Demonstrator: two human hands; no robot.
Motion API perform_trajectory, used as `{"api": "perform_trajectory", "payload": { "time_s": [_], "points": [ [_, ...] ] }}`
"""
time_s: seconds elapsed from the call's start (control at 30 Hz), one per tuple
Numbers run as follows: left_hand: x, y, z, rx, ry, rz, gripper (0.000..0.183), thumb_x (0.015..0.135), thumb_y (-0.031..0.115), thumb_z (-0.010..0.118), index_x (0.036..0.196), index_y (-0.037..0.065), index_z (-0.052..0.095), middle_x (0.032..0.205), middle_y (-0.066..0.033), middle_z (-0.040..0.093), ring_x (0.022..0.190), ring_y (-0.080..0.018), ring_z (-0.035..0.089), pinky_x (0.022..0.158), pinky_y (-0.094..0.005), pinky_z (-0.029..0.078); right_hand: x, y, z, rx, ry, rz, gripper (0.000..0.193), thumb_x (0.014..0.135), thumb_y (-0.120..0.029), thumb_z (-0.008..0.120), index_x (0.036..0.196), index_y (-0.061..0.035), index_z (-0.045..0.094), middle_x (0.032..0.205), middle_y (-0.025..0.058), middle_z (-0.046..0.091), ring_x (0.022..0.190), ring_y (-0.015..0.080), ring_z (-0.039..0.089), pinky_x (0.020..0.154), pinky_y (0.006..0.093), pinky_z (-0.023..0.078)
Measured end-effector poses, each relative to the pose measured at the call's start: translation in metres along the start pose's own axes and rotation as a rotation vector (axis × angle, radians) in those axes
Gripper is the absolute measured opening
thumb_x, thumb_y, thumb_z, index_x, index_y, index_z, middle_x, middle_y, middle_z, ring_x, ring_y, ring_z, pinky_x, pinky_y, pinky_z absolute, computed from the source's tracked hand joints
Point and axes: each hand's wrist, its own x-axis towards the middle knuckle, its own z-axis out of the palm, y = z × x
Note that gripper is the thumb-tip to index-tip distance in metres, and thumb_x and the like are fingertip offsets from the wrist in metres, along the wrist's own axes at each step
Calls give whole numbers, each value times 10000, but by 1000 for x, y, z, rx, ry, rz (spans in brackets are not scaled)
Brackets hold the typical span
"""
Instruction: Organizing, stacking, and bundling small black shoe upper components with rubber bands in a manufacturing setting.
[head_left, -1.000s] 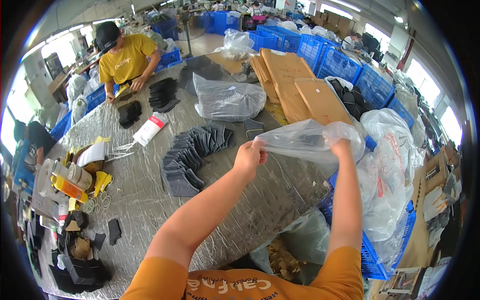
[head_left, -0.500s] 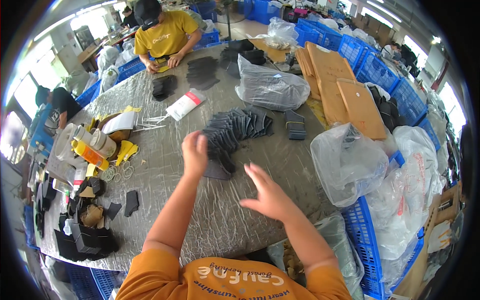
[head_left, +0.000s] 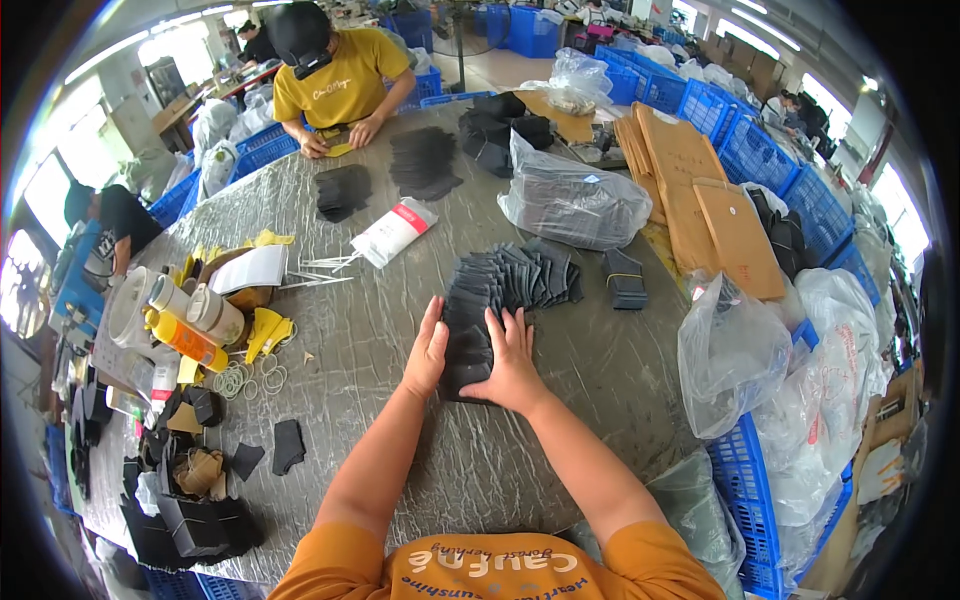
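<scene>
A curved, overlapping row of thin dark fabric-like pieces [head_left: 500,278] lies on the table in front of me. My left hand [head_left: 427,352] is open, its straight fingers set along the left side of the row's near end. On the opposite side my right hand [head_left: 513,368] is also open, fingers spread, with fingertips resting on the pieces and the thumb at the near edge. The near pieces sit between my two palms, and my right hand covers part of them. A small banded stack [head_left: 625,280] of similar pieces lies to the right of the row.
Bottles [head_left: 188,340], rubber bands [head_left: 235,380] and dark scraps [head_left: 290,446] are at the left. Plastic bags [head_left: 575,195], brown cardboard [head_left: 735,225] and blue crates [head_left: 745,500] line the right. Across the grey table [head_left: 370,310], a person in yellow [head_left: 345,85] handles a small yellow piece.
My right hand has moved forward onto the pieces, and my left hand has come against their left side. The near end of the row now lies between both hands. The view has shifted slightly.
</scene>
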Motion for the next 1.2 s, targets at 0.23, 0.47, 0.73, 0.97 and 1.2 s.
{"api": "perform_trajectory", "payload": {
  "time_s": [0.23,0.47,0.73,0.97,1.2],
  "points": [
    [-12,2,-1,263,61,46,631,905,340,491,1413,38,269,1465,-164,220,1360,-269,198,1091,-351,180,-5,4,10,286,148,-187,1206,486,-139,863,1440,-101,127,1351,205,297,1251,381,323,1035,437,312],
    [-24,21,9,-310,29,-137,767,887,542,432,1435,54,209,1483,-148,210,1377,-271,172,1112,-380,128,2,10,5,272,60,-172,1173,507,-144,847,1443,-105,141,1379,194,302,1264,383,321,1054,432,282],
    [-53,29,3,-370,-17,-96,650,955,466,341,1418,24,231,1444,-157,271,1351,-261,217,1109,-374,142,-66,-19,-11,329,68,-209,1187,508,-228,857,1441,-55,142,1348,201,356,1264,368,335,1059,430,264],
    [-90,24,5,-303,-109,-45,630,952,481,337,1350,-7,362,1319,-142,451,1240,-223,389,1068,-355,244,-91,-29,-10,34,-49,-154,1290,444,-407,871,1439,-98,111,1420,186,221,1330,404,191,1047,625,92],
    [-93,42,1,-185,-111,-329,414,947,208,444,1282,-36,442,1197,-104,552,1131,-184,482,989,-304,349,-99,-22,-8,129,-94,-161,1273,474,-387,868,1444,-105,94,1446,185,187,1358,391,150,1060,610,96]
  ]
}}
